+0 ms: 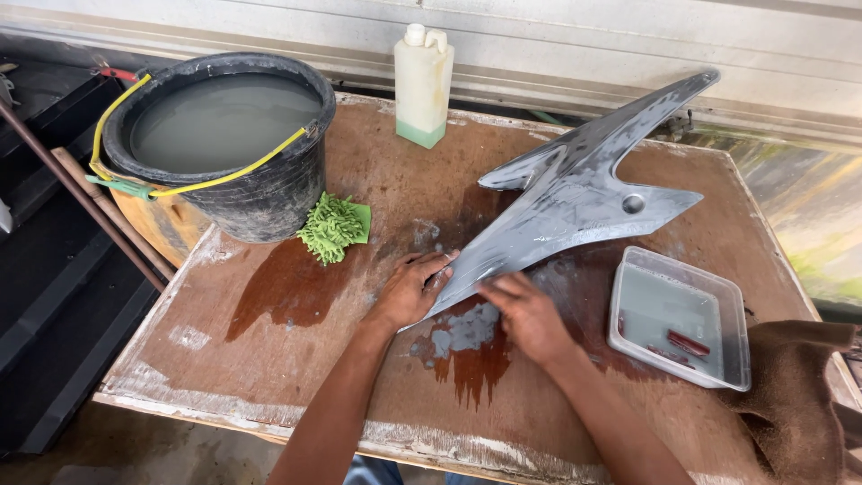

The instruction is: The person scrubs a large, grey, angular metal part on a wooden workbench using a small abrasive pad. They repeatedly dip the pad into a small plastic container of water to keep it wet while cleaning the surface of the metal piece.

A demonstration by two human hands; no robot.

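Wet-sanding grey panel (575, 193) lying mid-table (269, 359), right of bucket (224, 144). Left hand (413, 289) pressing flat, fingers spread on panel's near tip; right hand (530, 316) rubbing beside it, grip contents hidden. Slurry pooling there; far wings looking dull, unfinished.

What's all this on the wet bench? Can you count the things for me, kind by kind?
Water holders: 2, black bucket, clear tray
Bottles: 1, pale bottle
Cloths: 2, green mitt, brown cloth
Panels: 1, grey panel, with the left hand and right hand on its tip
Total: 6
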